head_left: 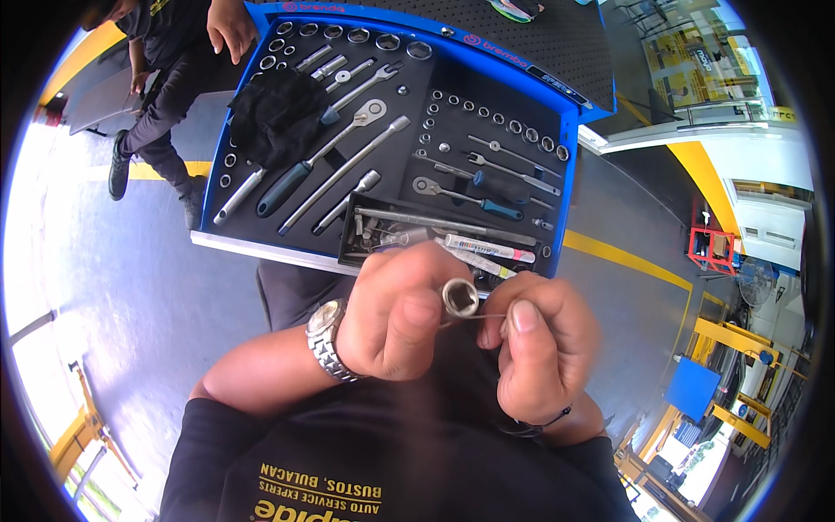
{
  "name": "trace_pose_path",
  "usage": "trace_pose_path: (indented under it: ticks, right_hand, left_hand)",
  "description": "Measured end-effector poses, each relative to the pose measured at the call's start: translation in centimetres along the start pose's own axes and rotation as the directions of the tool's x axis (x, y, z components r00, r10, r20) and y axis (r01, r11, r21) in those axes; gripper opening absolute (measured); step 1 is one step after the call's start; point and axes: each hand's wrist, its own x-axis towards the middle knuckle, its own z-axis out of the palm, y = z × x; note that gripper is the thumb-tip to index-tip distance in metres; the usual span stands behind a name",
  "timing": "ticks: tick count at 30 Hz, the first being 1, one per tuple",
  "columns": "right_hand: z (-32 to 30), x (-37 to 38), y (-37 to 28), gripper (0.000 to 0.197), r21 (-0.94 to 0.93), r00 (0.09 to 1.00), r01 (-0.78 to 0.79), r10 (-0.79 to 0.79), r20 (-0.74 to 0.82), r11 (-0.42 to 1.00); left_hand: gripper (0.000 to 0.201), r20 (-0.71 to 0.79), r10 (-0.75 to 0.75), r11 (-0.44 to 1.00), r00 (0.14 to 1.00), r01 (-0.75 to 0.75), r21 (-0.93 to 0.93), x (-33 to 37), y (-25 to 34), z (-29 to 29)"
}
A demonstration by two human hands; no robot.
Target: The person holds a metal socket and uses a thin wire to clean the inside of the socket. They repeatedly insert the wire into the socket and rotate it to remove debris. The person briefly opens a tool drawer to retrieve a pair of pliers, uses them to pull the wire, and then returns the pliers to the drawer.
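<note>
My left hand (pixel 391 317), with a metal watch (pixel 328 335) on its wrist, is closed around a shiny metal socket (pixel 460 298). The socket's open end points up toward me, beside the thumb. A thin strand, like wire (pixel 492 316), runs from the socket's lower edge to my right hand (pixel 550 344). There my thumb and forefinger pinch its other end. Just beyond both hands is a black box (pixel 352 228) holding a long metal bar (pixel 444 224), a white and pink marker (pixel 489 247) and small metal pieces.
The open blue drawer (pixel 564 196) holds sockets, ratchets (pixel 322 157) and extension bars (pixel 348 174) in black foam. A black cloth (pixel 280 113) lies at its left. Another person (pixel 161 113) stands at far left. A yellow line (pixel 635 261) crosses the grey floor.
</note>
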Motion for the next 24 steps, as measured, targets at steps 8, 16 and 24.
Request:
trace_pose_path:
  ticks: [8, 16, 24]
  right_hand:
    - [-1.7, 2.6, -2.6, 0.01, -0.041, 0.969, 0.014, -0.003, 0.248, 0.999]
    - [-1.8, 3.9, -4.4, 0.006, -0.07, 0.934, -0.021, 0.045, 0.355, 0.997]
    - [-1.6, 4.1, -4.9, 0.006, -0.181, 0.917, 0.095, -0.015, 0.399, 0.979]
  left_hand:
    - [0.053, 0.079, 0.143, 0.989, 0.987, -0.138, -0.056, 0.2, 0.4, -0.4]
    - [0.058, 0.206, 0.186, 0.982, 0.961, -0.175, -0.072, 0.7, 1.3, -0.8]
    - [0.079, 0.224, 0.288, 0.957, 0.931, -0.278, -0.078, 0.8, 1.1, -0.6]
